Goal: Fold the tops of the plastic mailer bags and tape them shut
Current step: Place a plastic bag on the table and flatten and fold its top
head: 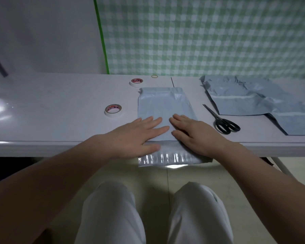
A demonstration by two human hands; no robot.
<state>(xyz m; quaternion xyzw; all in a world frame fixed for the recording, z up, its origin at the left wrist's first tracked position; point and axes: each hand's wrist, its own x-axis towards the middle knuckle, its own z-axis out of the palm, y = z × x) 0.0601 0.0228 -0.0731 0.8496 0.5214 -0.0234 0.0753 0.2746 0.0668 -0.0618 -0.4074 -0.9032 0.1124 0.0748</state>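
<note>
Bench: white bench [60, 103] set against a wall hung with green-checked cloth [201, 36], seen from above by the seated worker.
Trousers: white trousers [113, 208] below the bench edge, apart from the work.
Overhanging end: glossy, ribbed overhanging end [169, 158] of the mailer bag [164, 106] hangs past the near bench edge. It is judged to be the top awaiting its fold, though the mouth itself cannot be made out.
Left hand: left hand [139, 134] lies flat with fingers straight, pressing the bag's near left part and grasping nothing.
Right hand: right hand [199, 136] is likewise flat and empty on the near right part, fingertips close to those of the left.
Step in hand: judged as smoothing before the fold. Sweep outward from the middle to expel air. Then keep one palm pinning the bag while the other brings the hanging end up and over, using the bench edge as a straight crease line.
Near tape roll: near tape roll [113, 110] lies flat just left of the bag, handy for the sealing step.
Scissors: black scissors [222, 120] lie closed to the right of the bag, handles toward the worker.
Spare mailer bags: crumpled spare mailer bags [245, 101] overlap at far right, well apart from the hands.
Far tape roll: far tape roll [136, 82] sits beyond the bag's far left corner.
Rubber band: rubber band [154, 76] lies by the wall.
</note>
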